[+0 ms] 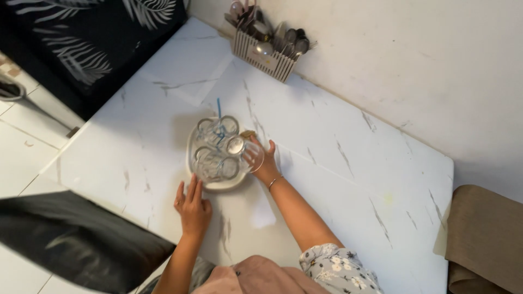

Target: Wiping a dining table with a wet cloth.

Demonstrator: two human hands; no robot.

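A white round tray (192,142) sits on the marble-patterned counter and holds several clear drinking glasses (210,162). A blue straw (219,111) sticks up from among them. My right hand (265,164) grips a clear glass (248,151) tilted on its side at the tray's right edge. My left hand (191,204) rests flat on the counter, fingers apart, with its fingertips touching the tray's near rim.
A striped cutlery holder (262,55) full of spoons stands against the white wall at the back. A dark leaf-patterned cloth (87,38) hangs at the upper left. A brown cloth (482,239) lies off the counter's right end. Tiled floor lies left.
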